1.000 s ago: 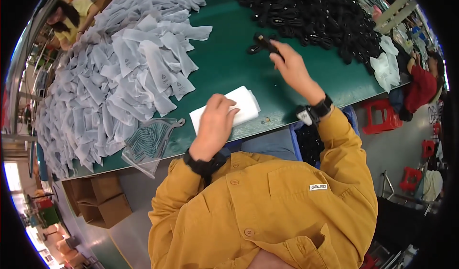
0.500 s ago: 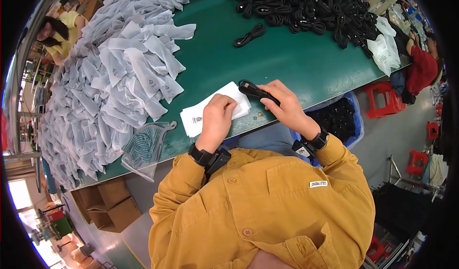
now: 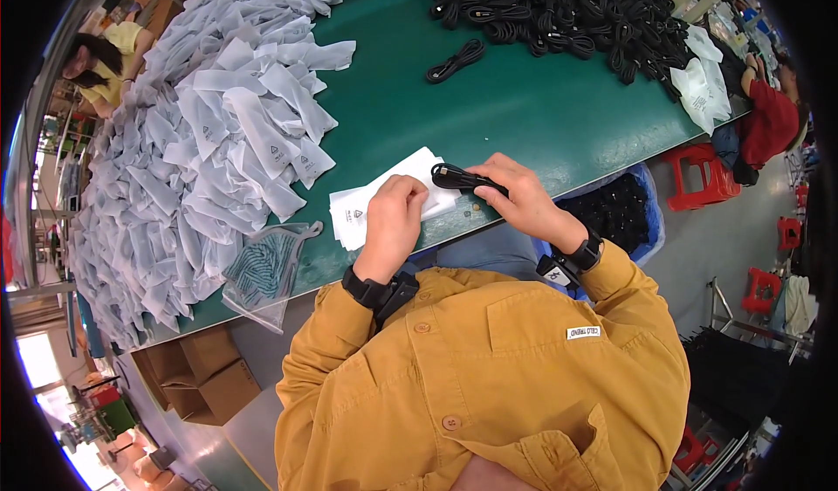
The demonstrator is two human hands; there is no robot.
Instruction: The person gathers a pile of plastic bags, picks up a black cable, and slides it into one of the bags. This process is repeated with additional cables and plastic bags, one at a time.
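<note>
Right hand [image 3: 515, 196] holds a coiled black cable [image 3: 456, 178] at the edge of a white bag stack [image 3: 373, 191]

The clock face is centred on the stack, with twelve straight ahead of the person. Nearest, at six o'clock, is the person's mustard jacket [image 3: 506, 369]. The left hand [image 3: 394, 222] rests on the near part of the stack, its fingers curled toward the thumb; whether they pinch a bag, I cannot tell. At three o'clock the right hand is closed around one end of the cable, and the other end, at two, reaches over the stack's right edge.

At eight o'clock, by the near edge of the green table [image 3: 393, 107], a clear bag [image 3: 262, 304] holds a green-striped item [image 3: 266, 268]. Below table level, a blue bin [image 3: 657, 227] with dark contents sits just past three, and open cardboard boxes [image 3: 229, 388] stand between seven and eight.

Farther out, a single coiled cable [image 3: 456, 61] lies alone at one o'clock. A broad heap of pale grey bags [image 3: 201, 155] covers the table around nine and ten, and a heap of black cables [image 3: 559, 11] spreads between one and two. A red stool [image 3: 724, 187] stands at three. Farthest off are a person in yellow [image 3: 124, 41] at ten o'clock and a person in red [image 3: 772, 124] just before three.
</note>
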